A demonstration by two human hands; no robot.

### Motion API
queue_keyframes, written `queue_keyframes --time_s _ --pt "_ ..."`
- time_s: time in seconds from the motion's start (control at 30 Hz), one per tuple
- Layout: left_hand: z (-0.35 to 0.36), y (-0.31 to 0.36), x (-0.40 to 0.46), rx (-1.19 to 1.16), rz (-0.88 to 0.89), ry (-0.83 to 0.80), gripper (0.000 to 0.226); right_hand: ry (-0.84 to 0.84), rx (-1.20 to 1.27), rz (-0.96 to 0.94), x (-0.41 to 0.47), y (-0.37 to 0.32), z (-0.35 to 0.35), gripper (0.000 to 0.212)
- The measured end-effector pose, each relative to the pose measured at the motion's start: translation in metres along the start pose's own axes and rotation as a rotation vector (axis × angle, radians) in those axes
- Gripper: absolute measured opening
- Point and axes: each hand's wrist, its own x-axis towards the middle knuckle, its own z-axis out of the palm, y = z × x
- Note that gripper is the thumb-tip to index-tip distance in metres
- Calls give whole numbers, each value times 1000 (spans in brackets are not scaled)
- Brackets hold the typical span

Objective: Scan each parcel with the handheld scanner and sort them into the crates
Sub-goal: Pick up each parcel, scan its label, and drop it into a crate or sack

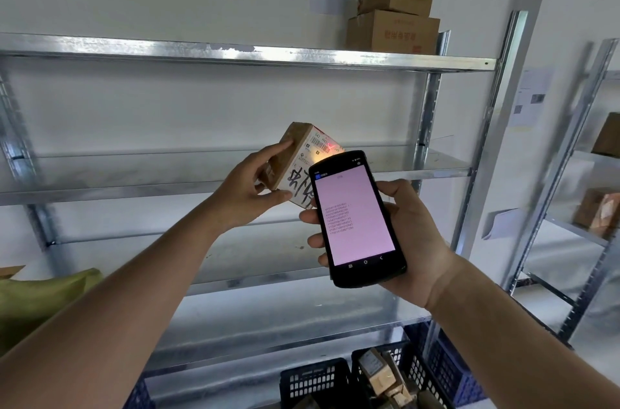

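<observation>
Scan step underway: left hand point(246, 194) grips the parcel point(298, 167) by its edges, label w/ barcode tilted toward the scanner point(357, 219); right hand point(402, 241) is wrapped round the scanner, its head just beside the label at the parcel's 3 o'clock; red glow lands on the barcode. Keep parcel steady, thumb off the code, hold till the screen logs it; crates point(339, 381) wait at 6 o'clock, low.
</observation>
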Motion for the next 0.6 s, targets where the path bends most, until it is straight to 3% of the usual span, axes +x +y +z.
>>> queue_keyframes --time_s 0.6 --pt "5 2 -2 -100 -36 134 87 -100 35 87 -5 0 -8 70"
